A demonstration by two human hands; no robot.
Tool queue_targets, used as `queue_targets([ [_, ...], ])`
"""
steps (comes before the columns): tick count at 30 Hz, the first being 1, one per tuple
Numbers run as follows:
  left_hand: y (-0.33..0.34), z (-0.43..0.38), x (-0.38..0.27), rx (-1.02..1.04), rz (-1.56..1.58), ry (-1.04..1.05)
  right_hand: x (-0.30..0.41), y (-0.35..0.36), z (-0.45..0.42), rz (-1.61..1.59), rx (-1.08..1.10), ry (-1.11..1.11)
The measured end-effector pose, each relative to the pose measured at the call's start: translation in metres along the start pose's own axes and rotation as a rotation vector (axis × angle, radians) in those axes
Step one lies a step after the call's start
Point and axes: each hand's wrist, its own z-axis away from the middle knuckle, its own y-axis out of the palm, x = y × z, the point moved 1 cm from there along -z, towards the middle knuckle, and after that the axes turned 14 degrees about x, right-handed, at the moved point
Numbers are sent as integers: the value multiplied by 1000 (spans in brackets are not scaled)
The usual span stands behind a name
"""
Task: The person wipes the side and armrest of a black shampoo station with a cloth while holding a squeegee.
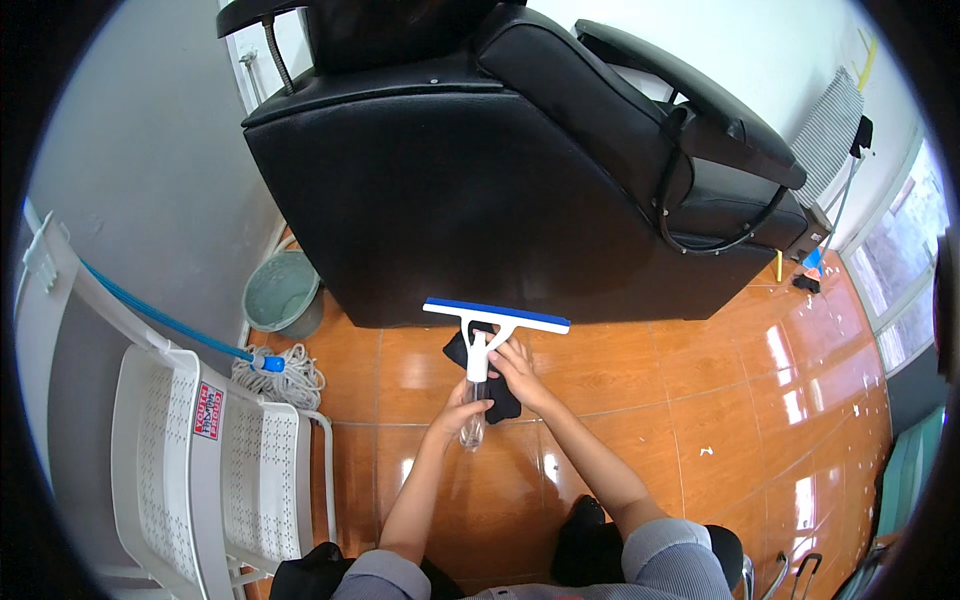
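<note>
A spray squeegee (478, 367) with a white head, a blue blade and a clear bottle for a handle is held out in front of me, blade end away. My left hand (456, 411) grips the clear bottle, thumb across it. At the white neck, the fingers of my right hand (519, 373) press against the squeegee from the right. Behind the bottle hangs a black cloth (505, 400), bunched around my hands; which hand carries it I cannot tell. Beyond the blade stands the side of a black padded salon wash chair (465, 210).
To the left are a white plastic rack with perforated baskets (259, 480), a mop with a white string head (289, 379) and a grey-green bucket (281, 292) by the wall. Tiled floor (615, 442) with small white scraps spreads right. A long-handled tool (844, 199) leans near the glass door.
</note>
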Motion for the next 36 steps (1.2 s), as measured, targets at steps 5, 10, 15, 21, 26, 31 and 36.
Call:
queue_targets([
  [5, -10, 6, 24, -30, -1, -10, 1, 24, -10, 306, -141, -9],
  [10, -13, 22, 2, -152, 74, 97, -9, 49, -27, -123, -48, -110],
  [15, -74, 50, 5, -453, 34, 272, 2, 65, -56, -605, -61, -157],
  [21, -108, 99, -27, -796, 281, 414, -13, 93, -82, -674, -73, 168],
  [26, -128, 132, -32, -900, 364, 471, -40, 141, -93, -531, -108, 277],
  [31, -150, 150, -27, -912, 524, 540, -49, 173, -98, -503, -157, 268],
  [36, -150, 149, -34, -855, 592, 593, -57, 183, -98, -445, -143, 212],
])
